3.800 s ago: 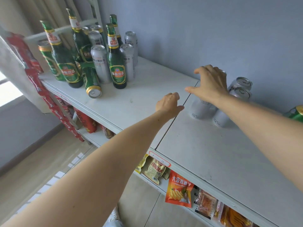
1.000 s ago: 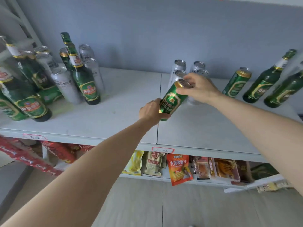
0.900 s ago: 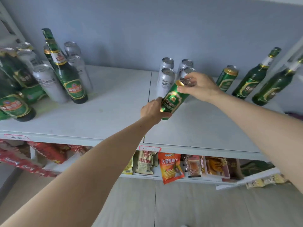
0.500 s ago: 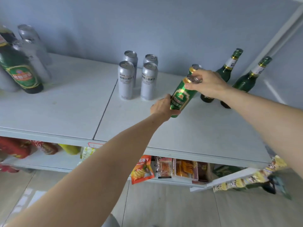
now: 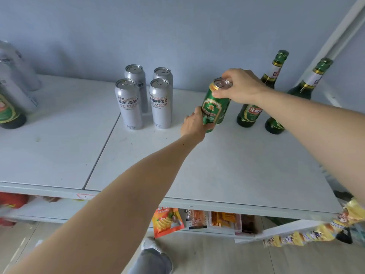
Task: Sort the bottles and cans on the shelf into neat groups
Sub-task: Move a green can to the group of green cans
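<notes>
So the green can (image 5: pixel 214 107) is being held at both ends: right hand (image 5: pixel 240 87) pinching the top rim, left hand (image 5: pixel 194 125) wrapped around the base. It's tilted, low over the shelf (image 5: pixel 217 167), between the four silver cans (image 5: pixel 145 95) and the two green bottles (image 5: pixel 254 99); can't tell if the base is touching down. Looks like the placing step, and there may be another green can hidden right behind it. Next it needs standing upright clear of the silver block, then both grips loosened.
</notes>
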A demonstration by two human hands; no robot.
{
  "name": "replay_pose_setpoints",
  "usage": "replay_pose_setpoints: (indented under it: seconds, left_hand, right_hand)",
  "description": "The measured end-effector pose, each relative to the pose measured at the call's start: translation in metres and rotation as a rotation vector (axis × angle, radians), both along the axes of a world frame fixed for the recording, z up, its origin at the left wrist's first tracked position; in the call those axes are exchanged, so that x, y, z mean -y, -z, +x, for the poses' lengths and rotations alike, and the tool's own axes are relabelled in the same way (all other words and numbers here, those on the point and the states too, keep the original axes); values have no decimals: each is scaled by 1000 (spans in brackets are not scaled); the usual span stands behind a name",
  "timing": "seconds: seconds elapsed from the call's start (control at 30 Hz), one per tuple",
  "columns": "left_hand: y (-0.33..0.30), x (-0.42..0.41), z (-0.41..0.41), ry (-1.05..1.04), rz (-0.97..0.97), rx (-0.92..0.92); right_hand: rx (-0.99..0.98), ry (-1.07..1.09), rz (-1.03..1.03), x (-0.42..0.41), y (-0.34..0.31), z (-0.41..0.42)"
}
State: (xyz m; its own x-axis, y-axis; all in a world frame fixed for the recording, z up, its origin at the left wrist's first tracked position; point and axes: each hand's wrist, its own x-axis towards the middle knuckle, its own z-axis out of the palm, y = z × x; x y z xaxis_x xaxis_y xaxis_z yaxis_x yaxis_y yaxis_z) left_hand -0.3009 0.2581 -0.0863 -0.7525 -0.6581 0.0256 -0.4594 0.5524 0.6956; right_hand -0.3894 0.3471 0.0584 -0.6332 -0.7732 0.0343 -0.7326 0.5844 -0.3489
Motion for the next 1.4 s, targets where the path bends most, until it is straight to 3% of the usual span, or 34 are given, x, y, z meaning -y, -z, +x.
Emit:
replay_pose_setpoints:
  seconds: [0.67, 1.23, 1.4]
  left_hand:
    - [22, 56, -42, -189, 84, -65]
    - [24, 58, -35, -199, 50, -22]
    - [17, 48, -23, -214, 51, 4]
  right_hand:
    - [-47, -91, 95, 92, 30, -44]
    - [-111, -117, 169, 97, 36, -37]
    - [-153, -84, 67, 83, 29, -24]
